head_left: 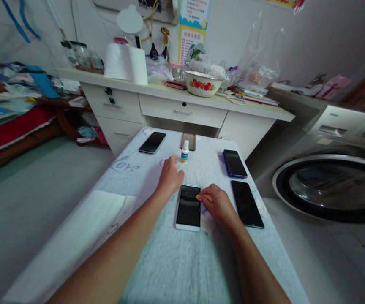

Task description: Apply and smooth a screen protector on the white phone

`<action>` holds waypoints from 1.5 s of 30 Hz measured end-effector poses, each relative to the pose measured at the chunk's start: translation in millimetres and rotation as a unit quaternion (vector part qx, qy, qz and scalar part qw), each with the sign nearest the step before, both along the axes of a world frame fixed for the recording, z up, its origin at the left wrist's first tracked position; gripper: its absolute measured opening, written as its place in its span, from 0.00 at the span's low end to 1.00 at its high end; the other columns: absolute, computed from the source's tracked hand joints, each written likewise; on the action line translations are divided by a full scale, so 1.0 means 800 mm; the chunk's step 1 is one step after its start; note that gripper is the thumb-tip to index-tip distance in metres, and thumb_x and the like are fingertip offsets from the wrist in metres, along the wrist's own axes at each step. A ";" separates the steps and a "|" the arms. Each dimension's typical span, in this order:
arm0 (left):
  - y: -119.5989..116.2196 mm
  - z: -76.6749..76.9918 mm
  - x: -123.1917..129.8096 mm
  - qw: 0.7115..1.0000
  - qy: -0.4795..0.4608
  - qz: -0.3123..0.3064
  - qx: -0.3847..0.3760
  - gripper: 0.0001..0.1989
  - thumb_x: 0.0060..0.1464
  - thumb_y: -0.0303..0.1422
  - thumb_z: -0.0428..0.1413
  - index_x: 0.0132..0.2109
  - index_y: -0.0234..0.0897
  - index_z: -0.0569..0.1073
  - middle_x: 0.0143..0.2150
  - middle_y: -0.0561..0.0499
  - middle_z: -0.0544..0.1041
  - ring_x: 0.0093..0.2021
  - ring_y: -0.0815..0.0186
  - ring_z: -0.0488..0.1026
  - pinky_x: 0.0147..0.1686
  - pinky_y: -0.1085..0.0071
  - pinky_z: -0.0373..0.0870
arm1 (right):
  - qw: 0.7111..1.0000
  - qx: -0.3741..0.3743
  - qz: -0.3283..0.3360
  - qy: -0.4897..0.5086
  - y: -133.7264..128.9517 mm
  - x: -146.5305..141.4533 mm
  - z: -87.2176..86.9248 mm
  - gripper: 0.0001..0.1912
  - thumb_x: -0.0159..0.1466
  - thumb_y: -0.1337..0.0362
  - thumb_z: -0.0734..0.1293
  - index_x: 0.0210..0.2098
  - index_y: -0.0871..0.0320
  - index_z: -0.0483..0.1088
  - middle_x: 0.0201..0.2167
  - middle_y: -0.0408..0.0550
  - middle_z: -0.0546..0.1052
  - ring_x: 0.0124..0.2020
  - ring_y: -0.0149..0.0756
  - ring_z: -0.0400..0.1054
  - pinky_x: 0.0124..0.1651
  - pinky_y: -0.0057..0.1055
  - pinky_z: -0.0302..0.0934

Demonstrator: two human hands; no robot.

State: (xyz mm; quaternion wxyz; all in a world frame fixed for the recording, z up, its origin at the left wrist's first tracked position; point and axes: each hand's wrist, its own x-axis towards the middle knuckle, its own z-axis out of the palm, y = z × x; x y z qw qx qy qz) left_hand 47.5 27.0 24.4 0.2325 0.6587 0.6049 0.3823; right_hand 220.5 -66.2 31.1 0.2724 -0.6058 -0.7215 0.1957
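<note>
Could topple the bottle [184, 153] beyond the white phone [189, 211] by nudging it with loosely spread left hand [170, 175] while pinching, cannot tell on what, with right hand [217, 202].

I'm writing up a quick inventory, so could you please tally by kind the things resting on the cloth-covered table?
Phones: 4 (white phone, far-left phone, purple-edged phone, near-right black phone)
Small bottle: 1
Flat brown-rimmed item, perhaps a phone case: 1
Total: 6
</note>
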 end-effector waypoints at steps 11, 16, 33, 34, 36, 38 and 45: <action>-0.106 -0.001 -0.035 0.986 0.103 -0.125 0.041 0.17 0.57 0.27 0.48 0.54 0.34 0.65 0.52 0.43 0.73 0.53 0.57 0.66 0.55 0.57 0.63 | 0.994 0.060 -0.079 0.044 0.007 -0.001 -0.010 0.07 0.62 0.62 0.65 0.32 0.57 0.74 0.31 0.46 0.74 0.35 0.35 0.69 0.40 0.30 0.61; -0.111 -0.011 -0.039 0.982 0.123 -0.139 0.042 0.16 0.60 0.31 0.47 0.54 0.35 0.66 0.53 0.44 0.73 0.53 0.57 0.66 0.53 0.56 0.63 | 0.989 0.058 -0.117 0.075 0.012 -0.004 -0.016 0.08 0.62 0.59 0.64 0.34 0.57 0.72 0.33 0.47 0.75 0.37 0.37 0.70 0.42 0.32 0.61; -0.121 -0.005 -0.050 0.958 0.164 -0.227 -0.058 0.55 0.27 0.53 0.65 0.62 0.37 0.55 0.63 0.40 0.58 0.62 0.46 0.54 0.61 0.51 0.53 | 0.995 0.029 -0.066 -0.076 0.025 -0.020 0.004 0.08 0.63 0.68 0.64 0.34 0.59 0.76 0.32 0.47 0.73 0.34 0.32 0.67 0.39 0.27 0.57; -0.122 -0.005 -0.050 0.957 0.167 -0.229 -0.062 0.56 0.26 0.52 0.65 0.62 0.38 0.54 0.63 0.40 0.58 0.62 0.46 0.54 0.61 0.51 0.53 | 0.994 0.028 -0.061 -0.081 0.027 -0.022 0.005 0.09 0.63 0.69 0.63 0.33 0.59 0.76 0.32 0.47 0.73 0.34 0.32 0.67 0.39 0.26 0.57; -0.123 -0.003 -0.050 0.954 0.174 -0.233 -0.074 0.57 0.25 0.50 0.66 0.63 0.37 0.53 0.64 0.40 0.57 0.63 0.45 0.53 0.62 0.51 0.52 | 0.994 0.026 -0.054 -0.086 0.031 -0.027 0.006 0.09 0.63 0.69 0.63 0.32 0.59 0.76 0.32 0.47 0.73 0.34 0.32 0.67 0.40 0.26 0.57; -0.124 0.000 -0.050 0.952 0.179 -0.235 -0.083 0.57 0.26 0.48 0.66 0.63 0.36 0.52 0.65 0.39 0.56 0.64 0.46 0.52 0.62 0.51 0.50 | 0.995 0.021 -0.046 -0.086 0.035 -0.034 0.006 0.09 0.63 0.69 0.64 0.33 0.59 0.76 0.32 0.47 0.73 0.35 0.32 0.67 0.41 0.26 0.56; -0.124 0.000 -0.049 0.954 0.177 -0.226 -0.079 0.53 0.27 0.46 0.65 0.61 0.37 0.53 0.64 0.39 0.56 0.63 0.45 0.52 0.62 0.50 0.51 | 0.996 0.025 -0.024 -0.083 0.045 -0.056 -0.002 0.09 0.65 0.67 0.63 0.35 0.58 0.76 0.33 0.46 0.71 0.35 0.31 0.66 0.40 0.25 0.56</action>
